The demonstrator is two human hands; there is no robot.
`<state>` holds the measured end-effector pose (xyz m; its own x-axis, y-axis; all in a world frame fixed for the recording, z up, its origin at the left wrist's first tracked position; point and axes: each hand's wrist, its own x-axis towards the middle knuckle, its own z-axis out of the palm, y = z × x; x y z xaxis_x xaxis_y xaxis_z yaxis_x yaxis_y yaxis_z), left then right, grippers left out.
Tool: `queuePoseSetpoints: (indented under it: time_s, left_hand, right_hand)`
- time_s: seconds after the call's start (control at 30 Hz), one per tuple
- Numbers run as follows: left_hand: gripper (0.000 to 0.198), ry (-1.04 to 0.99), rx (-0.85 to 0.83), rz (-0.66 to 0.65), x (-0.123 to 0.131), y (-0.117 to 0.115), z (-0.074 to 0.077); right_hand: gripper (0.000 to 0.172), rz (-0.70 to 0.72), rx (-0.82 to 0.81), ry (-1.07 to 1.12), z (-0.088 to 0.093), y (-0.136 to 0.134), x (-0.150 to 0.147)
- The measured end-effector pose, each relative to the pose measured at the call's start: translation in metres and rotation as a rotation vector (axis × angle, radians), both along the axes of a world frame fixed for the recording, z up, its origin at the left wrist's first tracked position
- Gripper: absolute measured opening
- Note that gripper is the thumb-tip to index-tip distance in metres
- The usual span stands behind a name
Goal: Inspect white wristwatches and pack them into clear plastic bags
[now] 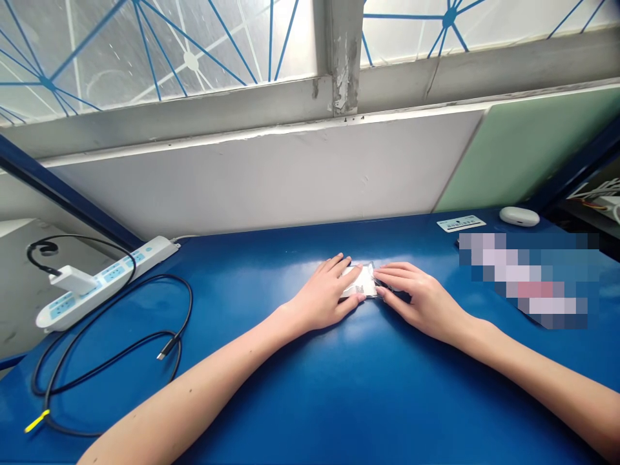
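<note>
A small clear plastic packet (362, 282) with something white inside lies on the blue table (310, 387), near its middle. My left hand (323, 296) rests flat on the packet's left side, fingers stretched out over it. From the right, my right hand (417, 298) touches the packet's right edge with its fingertips, fingers extended and close together. Neither hand lifts the packet; both press it against the tabletop.
A white power strip (104, 281) with a white charger (72, 279) plugged in lies at the far left. Its black cable (116, 355) loops over the table's left part. A white label card (460, 223) and a white oval case (519, 216) sit at the back right. A wall and window rise behind.
</note>
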<state>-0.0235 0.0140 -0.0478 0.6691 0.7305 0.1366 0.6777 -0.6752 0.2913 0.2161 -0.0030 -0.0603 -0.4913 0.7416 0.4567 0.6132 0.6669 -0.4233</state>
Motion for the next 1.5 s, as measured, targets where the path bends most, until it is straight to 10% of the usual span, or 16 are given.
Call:
queuePoseSetpoints:
  time_s: [0.83, 1.5]
  left_hand:
    - [0.062, 0.100, -0.073, -0.025, 0.001, 0.000, 0.004]
    - [0.073, 0.079, -0.132, 0.019, 0.000, 0.002, 0.006]
  right_hand:
    - [0.038, -0.024, 0.310, -0.356, -0.004, -0.005, -0.018]
    - [0.038, -0.120, 0.161, -0.187, -0.016, -0.007, -0.014]
